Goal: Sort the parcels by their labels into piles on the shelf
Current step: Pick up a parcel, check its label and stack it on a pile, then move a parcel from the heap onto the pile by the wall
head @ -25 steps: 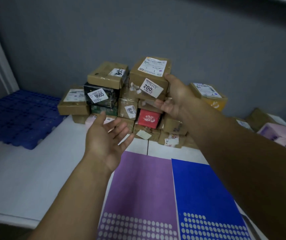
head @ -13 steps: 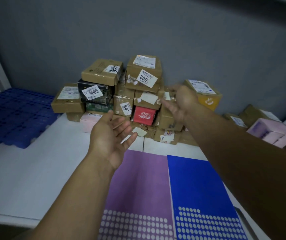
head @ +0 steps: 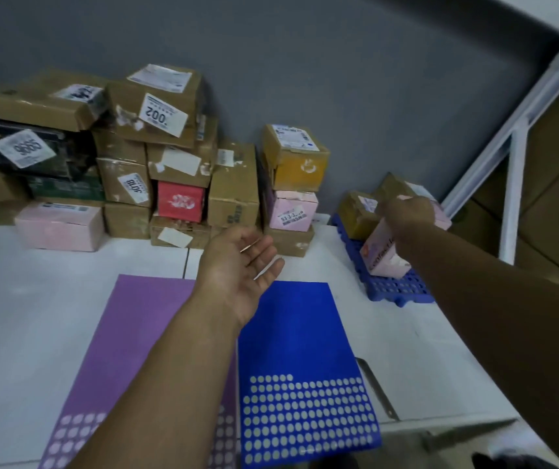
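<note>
Lying flat beneath the left forearm, a purple sheet (head: 142, 333) and a blue sheet (head: 298, 333) sit edge to edge on the white shelf (head: 34, 316), each with rows of pale dots along its near end. The left hand (head: 237, 265) hovers above the far edges of both sheets, palm turned up, fingers loose and spread, holding nothing.

Off to the right of that hand and a little farther out, the right hand (head: 406, 214) reaches over a blue pallet (head: 396, 289) with its back toward the camera. Its fingers curl over the top of a pink parcel (head: 383, 255), gripping it; the parcel is tilted, its lower end on the pallet. The hand is blurred, so the finger placement is unclear. Just left of the right hand, a brown parcel (head: 355, 214) also rests on the pallet.

Beyond the left hand's fingertips stands the main pile of parcels. Straight ahead is a small pink box (head: 293, 209) under a yellow-brown box (head: 293, 157). Left of the fingertips are a red box (head: 180, 201) and a long pink box (head: 58, 225) on the shelf. Higher up, a cardboard parcel with a "002" label (head: 156, 110) tops the pile, and a black box (head: 34, 147) sits far left.

Behind everything runs a grey wall (head: 339, 79), with a white frame (head: 514, 130) past the right hand.
</note>
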